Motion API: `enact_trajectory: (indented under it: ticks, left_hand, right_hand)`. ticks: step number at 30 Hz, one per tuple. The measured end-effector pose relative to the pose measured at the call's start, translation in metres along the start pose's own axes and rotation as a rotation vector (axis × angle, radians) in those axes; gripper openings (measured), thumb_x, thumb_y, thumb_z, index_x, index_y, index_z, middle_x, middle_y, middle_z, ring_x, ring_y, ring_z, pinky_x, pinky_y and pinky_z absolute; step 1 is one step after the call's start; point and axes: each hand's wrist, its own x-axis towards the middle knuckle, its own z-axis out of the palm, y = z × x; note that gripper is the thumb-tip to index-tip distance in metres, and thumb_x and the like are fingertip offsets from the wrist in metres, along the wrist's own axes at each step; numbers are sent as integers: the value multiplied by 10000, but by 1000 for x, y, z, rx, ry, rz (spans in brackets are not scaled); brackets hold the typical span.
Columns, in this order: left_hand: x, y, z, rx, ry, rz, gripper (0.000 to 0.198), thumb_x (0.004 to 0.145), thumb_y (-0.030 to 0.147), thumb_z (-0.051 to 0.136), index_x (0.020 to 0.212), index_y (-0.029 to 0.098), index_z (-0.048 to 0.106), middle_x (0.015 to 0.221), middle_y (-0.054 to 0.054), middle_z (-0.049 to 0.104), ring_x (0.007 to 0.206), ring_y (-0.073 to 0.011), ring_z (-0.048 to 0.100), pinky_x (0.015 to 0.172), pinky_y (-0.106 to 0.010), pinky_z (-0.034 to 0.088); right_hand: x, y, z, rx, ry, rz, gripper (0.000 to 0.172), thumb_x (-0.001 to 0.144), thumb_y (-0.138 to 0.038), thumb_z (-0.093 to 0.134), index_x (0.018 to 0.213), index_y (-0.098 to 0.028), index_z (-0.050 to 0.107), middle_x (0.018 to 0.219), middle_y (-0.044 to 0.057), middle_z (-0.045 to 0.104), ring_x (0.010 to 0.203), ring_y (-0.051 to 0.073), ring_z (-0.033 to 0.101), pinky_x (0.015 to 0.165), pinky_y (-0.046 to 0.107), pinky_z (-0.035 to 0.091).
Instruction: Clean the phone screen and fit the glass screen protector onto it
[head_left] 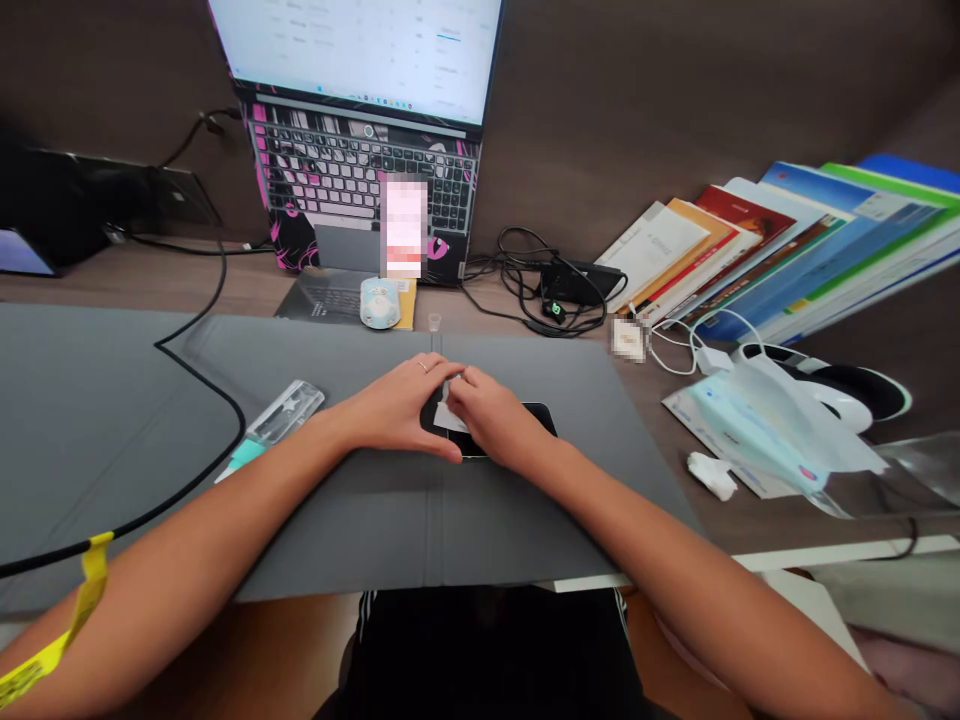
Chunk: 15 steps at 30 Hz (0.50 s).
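**Both hands on a phone at the middle of the mat**

A black phone (544, 415) lies flat on a grey mat (465, 520) that covers the tabletop, straight ahead of the person. Both hands cover most of it, so only its right end and a strip of its near edge show.

The left hand (397, 405) curls round the phone's left end, thumb along the near edge and fingers bent over the top, steadying it. A ring (422, 366) shows on one finger. The right hand (495, 415) lies over the phone's middle. Its fingers are drawn close together and pinch a small white slip (448, 418) that sits on the phone's face, between the two hands.

Everything else is placed from the phone:

- Behind it stands an open laptop (367, 170) with its screen lit.
- To its left lies a clear packet (283, 412), and beyond that a black cable (217, 400) bends across the mat.
- Behind and to its right sits a black charger (577, 282) among coiled leads.
- Further right is a fanned stack of books (787, 250).
- To its right, off the mat, a face mask (757, 420) lies on papers, with a crumpled tissue (712, 475) just beside it and headphones (855, 385) beyond.

A yellow tag (90, 580) hangs on the cable — well to the phone's left, near the left forearm.
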Motion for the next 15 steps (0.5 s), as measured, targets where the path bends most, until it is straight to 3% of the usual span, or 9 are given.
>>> enact_trajectory:
  ticks: [4,8,15]
  left_hand:
    - [0,1,-1,38,-18,21,957,700,762,734,1411,193,441,1288,-145,563,1188,-320,523,1017,-461,439]
    - [-1,4,-3,86,-33,30,966,707,760,731,1425,181,445,1267,-137,577,1169,-315,537,1009,-433,427]
    - [-2,8,-1,112,-57,52,906,711,759,728,1381,190,507,1275,-126,592,1168,-307,551,1003,-409,407]
  right_hand:
    - [-4,1,-2,10,-12,-25,155,981,-104,475,871,-200,524,965,56,538,837,175,500,780,294,412]
    - [-22,20,-19,3,4,36,193,1012,-155,418,846,-219,494,887,36,506,755,174,493,730,296,406]
    - [-57,47,-42,-21,30,123,186,1001,-205,419,830,-233,489,868,50,523,776,202,530,735,315,418]
